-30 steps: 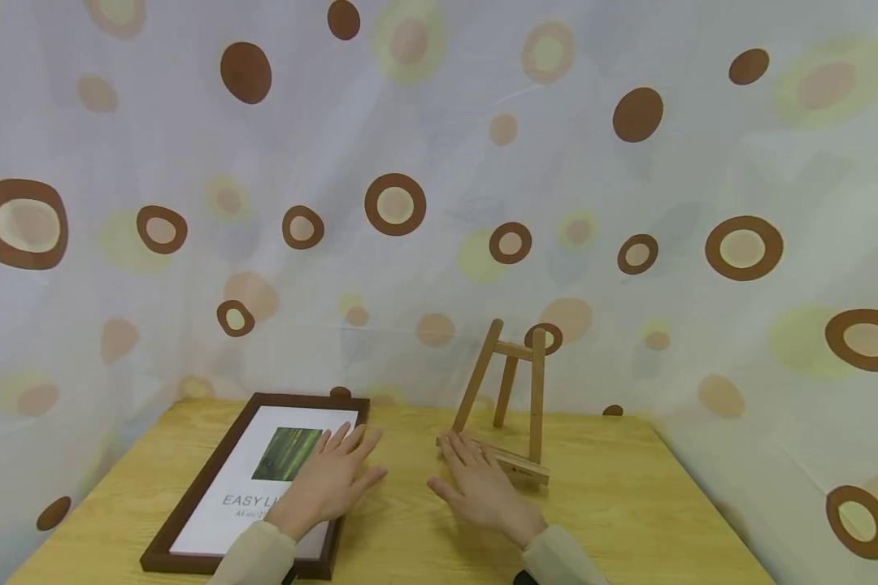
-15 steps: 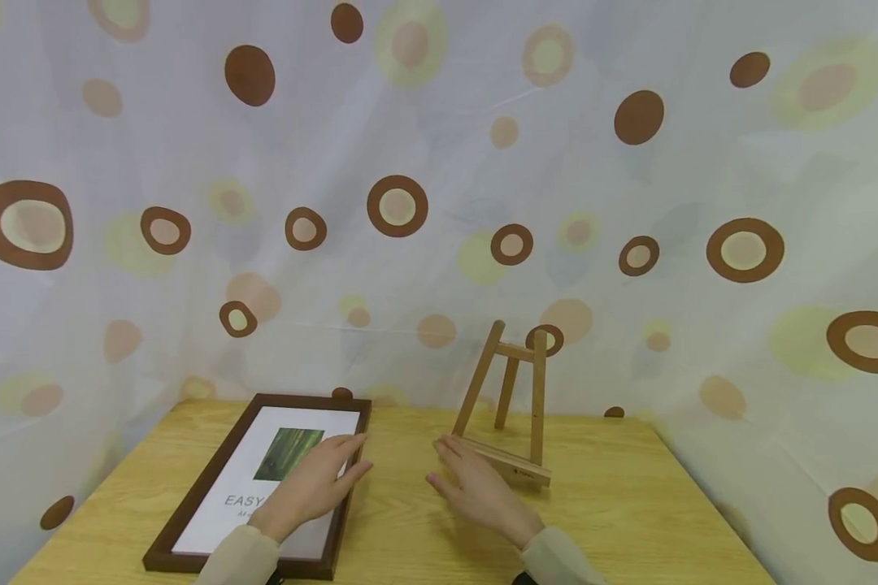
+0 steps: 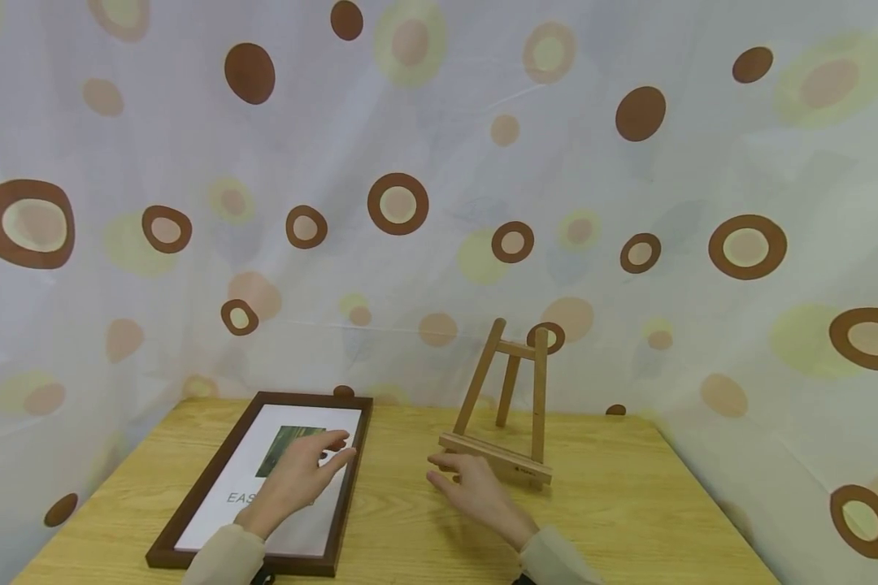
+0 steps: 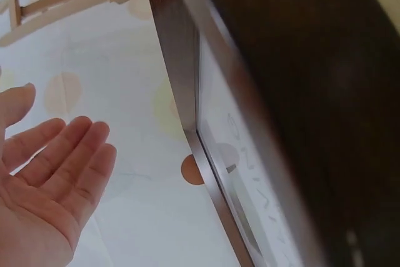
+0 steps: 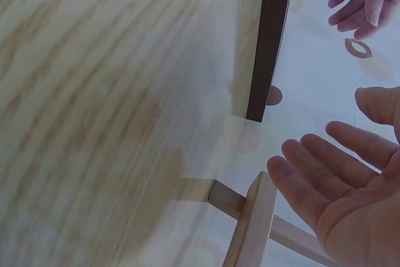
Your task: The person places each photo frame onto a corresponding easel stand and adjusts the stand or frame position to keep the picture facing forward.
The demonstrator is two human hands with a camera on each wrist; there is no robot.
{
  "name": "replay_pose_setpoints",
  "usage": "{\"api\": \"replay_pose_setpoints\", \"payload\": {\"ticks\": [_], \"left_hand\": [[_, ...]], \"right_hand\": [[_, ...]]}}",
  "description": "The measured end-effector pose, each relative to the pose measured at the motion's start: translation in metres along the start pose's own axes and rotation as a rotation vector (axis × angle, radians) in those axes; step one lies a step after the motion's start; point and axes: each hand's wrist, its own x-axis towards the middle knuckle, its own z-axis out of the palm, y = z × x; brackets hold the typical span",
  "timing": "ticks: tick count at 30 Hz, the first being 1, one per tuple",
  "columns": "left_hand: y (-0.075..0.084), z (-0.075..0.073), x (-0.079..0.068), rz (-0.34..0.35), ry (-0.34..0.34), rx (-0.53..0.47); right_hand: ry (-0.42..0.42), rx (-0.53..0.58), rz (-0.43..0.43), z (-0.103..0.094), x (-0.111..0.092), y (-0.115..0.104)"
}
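I have the left hand (image 3: 296, 478) over the picture frame (image 3: 252, 484), with its fingers loosely bent, thumb well off them, and nothing held. The head view doesn't tell me how high it is, but the left wrist view shows it apart from the dark border. The right hand (image 3: 479, 489) is just as loose, holds nothing, and sits just in front of the ledge (image 3: 505, 463) of the wooden easel (image 3: 539, 398); I can't be sure whether it brushes that ledge.

The relation I'd weigh is this: the frame lies flat on the left half of the surface (image 3: 607, 512), beneath my left hand, its long axis running from the near side toward the back edge. Its far end comes close to that edge. The left hand is the nearer one; the right is across a gap, by the easel, which stands upright toward the back right, ledge facing me. I judge the widest room to be right of the easel, with a narrower lane between frame and easel.
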Motion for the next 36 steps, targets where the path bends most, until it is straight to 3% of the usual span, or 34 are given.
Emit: {"api": "replay_pose_setpoints", "payload": {"ticks": [6,11,14,19,23,29,36], "left_hand": [[-0.009,-0.004,-0.002,-0.008,-0.017,-0.077],[-0.02,-0.01,-0.006,-0.097,-0.046,-0.124],[-0.028,-0.014,-0.008,-0.154,-0.042,-0.138],[-0.041,-0.021,-0.012,-0.191,-0.04,-0.159],[-0.05,-0.028,-0.016,-0.24,-0.065,-0.2],[-0.062,-0.041,-0.018,-0.332,-0.056,-0.287],[-0.075,-0.058,-0.027,-0.422,-0.043,-0.317]], "right_hand": [[0.014,0.087,0.033,0.005,0.0,0.003],[0.014,0.161,0.081,0.006,0.001,0.006],[0.005,0.275,0.128,0.007,0.001,0.006],[-0.017,0.518,0.227,0.011,-0.001,0.008],[-0.025,0.634,0.278,0.017,-0.002,0.011],[-0.018,0.739,0.315,0.022,0.001,0.007],[-0.056,0.785,0.351,0.031,0.002,-0.005]]}}
